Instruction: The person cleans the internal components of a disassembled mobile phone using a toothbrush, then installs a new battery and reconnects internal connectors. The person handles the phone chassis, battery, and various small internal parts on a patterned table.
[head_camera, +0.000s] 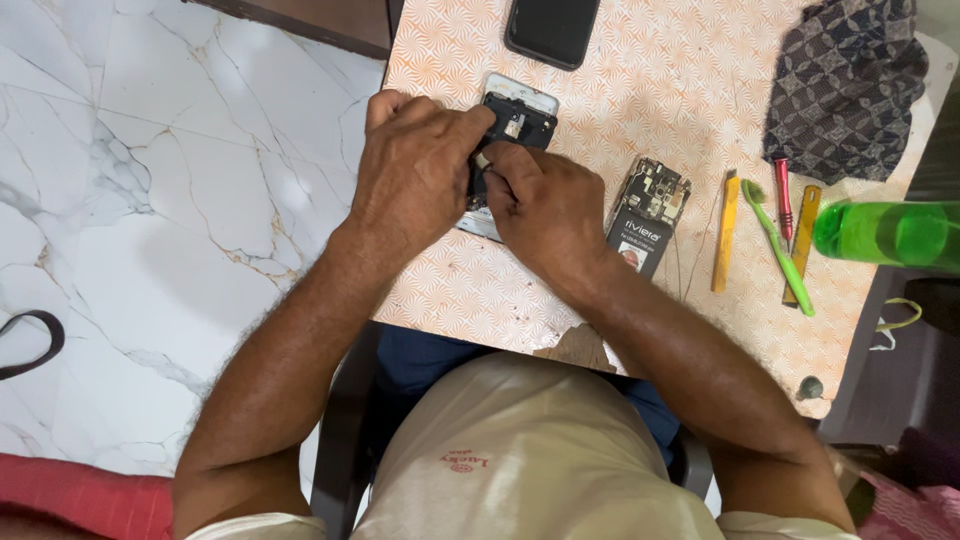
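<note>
An opened phone (517, 118) with its back cover off lies on the patterned orange table (640, 90), its dark inner frame and circuitry exposed. My left hand (415, 170) clamps over its left side and holds it down. My right hand (545, 205) presses its fingertips onto the middle of the phone, pinching a small part that I cannot make out. The lower half of the phone is hidden under both hands.
A second opened phone with a battery (648, 215) lies just right of my right hand. A black phone (552, 28) rests at the far edge. A yellow pry tool (726, 235), green toothbrush (778, 245), red screwdriver (784, 205), green bottle (888, 235) and patterned cloth (845, 85) sit to the right.
</note>
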